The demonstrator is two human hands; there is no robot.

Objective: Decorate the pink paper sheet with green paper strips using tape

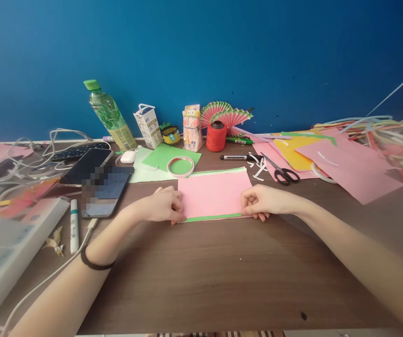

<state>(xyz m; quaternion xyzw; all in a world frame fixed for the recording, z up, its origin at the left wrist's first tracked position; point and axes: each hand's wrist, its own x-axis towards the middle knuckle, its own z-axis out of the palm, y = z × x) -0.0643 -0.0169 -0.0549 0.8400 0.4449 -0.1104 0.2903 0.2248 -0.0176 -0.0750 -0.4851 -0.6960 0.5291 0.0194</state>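
A pink sheet (215, 194) lies flat on the brown table (222, 271), with a green strip (212, 217) along its near edge and green and white edges showing at its far side. My left hand (166, 205) pinches the near left corner, fingers curled. At the near right corner my right hand (256, 202) pinches the sheet and strip between thumb and fingers. Just beyond the sheet, a tape roll (181, 167) rests partly on green paper (162, 157).
Black scissors (283, 175), a marker (236, 157) and coloured papers (356, 168) lie right. Phones (108, 192), a white marker (74, 227) and cables are left. Along the blue wall stand a bottle (112, 117), cartons (148, 126), red thread spool (216, 136) and paper fans (226, 117).
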